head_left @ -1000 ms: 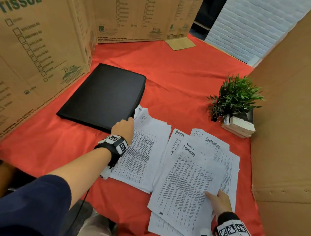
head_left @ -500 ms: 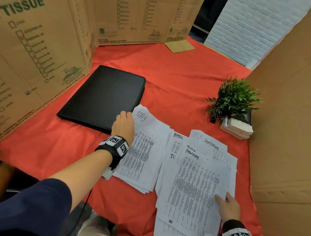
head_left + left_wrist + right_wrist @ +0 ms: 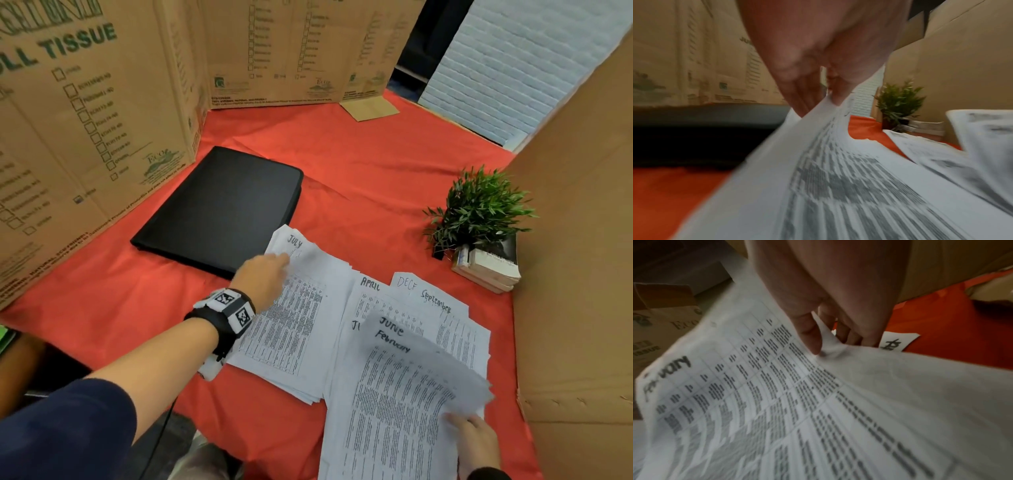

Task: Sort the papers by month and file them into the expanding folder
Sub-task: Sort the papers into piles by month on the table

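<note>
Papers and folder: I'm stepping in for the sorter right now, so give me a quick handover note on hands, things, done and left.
Left hand: pinches a lifted sheet at the top of the left stack, where a page marked July shows.
Right hand: pinches the lower right edge of the February sheet, raised off the right pile.
That pile also shows June, April, September and a December heading, fanned on the red cloth.
Black expanding folder: closed, flat, beyond the left stack.
Done: nothing visibly filed.
Left: finish sorting, open folder, file.
</note>
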{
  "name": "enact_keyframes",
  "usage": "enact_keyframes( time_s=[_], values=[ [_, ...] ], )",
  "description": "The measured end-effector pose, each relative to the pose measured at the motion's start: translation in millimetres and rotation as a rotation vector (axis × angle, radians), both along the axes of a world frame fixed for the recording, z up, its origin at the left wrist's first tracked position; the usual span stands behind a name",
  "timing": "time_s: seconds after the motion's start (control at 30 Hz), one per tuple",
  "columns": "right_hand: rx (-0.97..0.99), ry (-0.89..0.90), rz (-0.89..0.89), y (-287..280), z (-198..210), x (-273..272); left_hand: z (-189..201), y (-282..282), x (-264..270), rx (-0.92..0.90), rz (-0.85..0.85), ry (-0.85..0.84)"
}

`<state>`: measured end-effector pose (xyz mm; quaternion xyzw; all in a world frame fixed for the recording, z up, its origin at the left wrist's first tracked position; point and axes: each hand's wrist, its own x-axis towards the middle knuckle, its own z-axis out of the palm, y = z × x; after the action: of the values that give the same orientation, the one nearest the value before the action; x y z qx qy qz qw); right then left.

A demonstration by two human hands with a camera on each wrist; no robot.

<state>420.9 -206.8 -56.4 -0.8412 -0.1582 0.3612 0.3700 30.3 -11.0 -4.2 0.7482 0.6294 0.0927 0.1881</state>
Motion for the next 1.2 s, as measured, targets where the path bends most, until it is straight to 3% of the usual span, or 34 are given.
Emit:
enact_keyframes(
  time_s=[0.13,0.3,0.37,0.47,0.67,0.97,1.1,1.2],
  values=[
    [-0.035,0.077,0.033,9,-2,-10,-21,-26,12,-0.184,-0.110,-0.050],
    [-0.121,0.134,0.136,21,9,-18,-29,-19,8,-0.157,0.035,-0.322],
    [-0.112,0.072,0.141,21,13,-22,-30,-12,1,-0.152,0.042,-0.278],
    [-0.107,-0.026,0.115,19,16,-26,-34,-8,-9,-0.119,0.058,-0.057],
    [-0.101,-0.132,0.037,17,15,-38,-34,-13,-8,-0.031,0.070,0.072],
    [-0.146,-0.151,-0.011,-11,-37,-4,-33,-11,-15,-0.072,0.172,-0.041],
    [-0.117,-0.110,-0.061,-5,-7,-23,-26,-6,-14,-0.063,0.147,-0.236],
    [-0.066,-0.161,-0.048,0,12,-29,-22,-8,-11,-0.230,0.120,-0.252]
  ],
)
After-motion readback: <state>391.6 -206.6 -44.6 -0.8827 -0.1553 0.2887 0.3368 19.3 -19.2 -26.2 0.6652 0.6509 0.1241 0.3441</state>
